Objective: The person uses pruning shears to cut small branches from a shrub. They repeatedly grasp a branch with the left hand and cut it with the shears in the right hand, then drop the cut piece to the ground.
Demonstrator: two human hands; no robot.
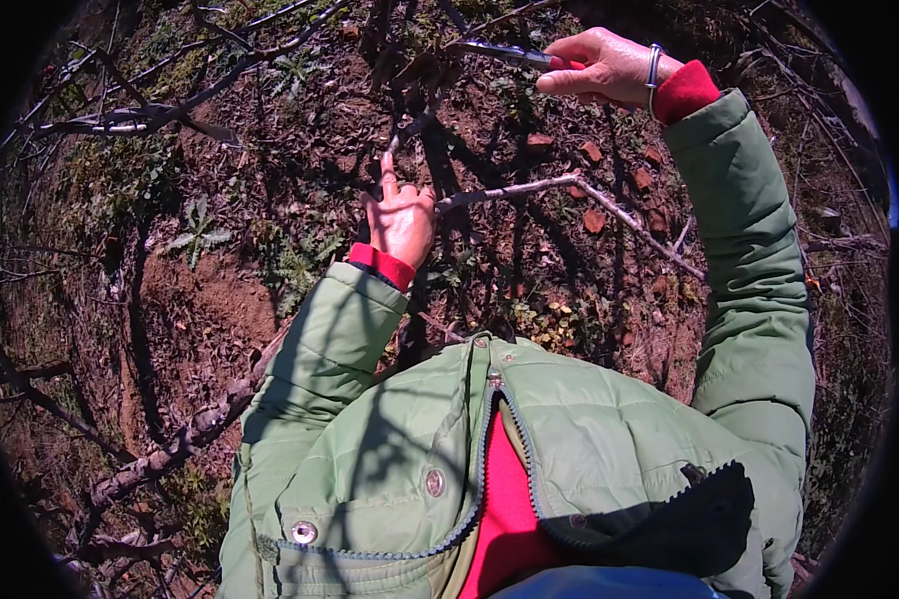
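Note:
My left hand (401, 221) is curled around a thin bare branch (509, 190) that runs out to the right and bends sharply down. Its index finger stretches forward and lies against a pale stub of a branch (419, 123). Up at the right, my right hand (607, 71) grips a red-handled pruning tool (506, 53) with a bright metal front part. The tool's tip points left and meets the dark twigs near the top middle. Exactly what it touches there is hard to tell in the shadow.
Bare branches (225, 82) cross the upper left. A thick branch (187, 442) passes low on the left, beside my sleeve. Dry leaves, weeds (198, 232) and reddish soil (202, 296) cover the ground, with several broken brick pieces (593, 220) at the right.

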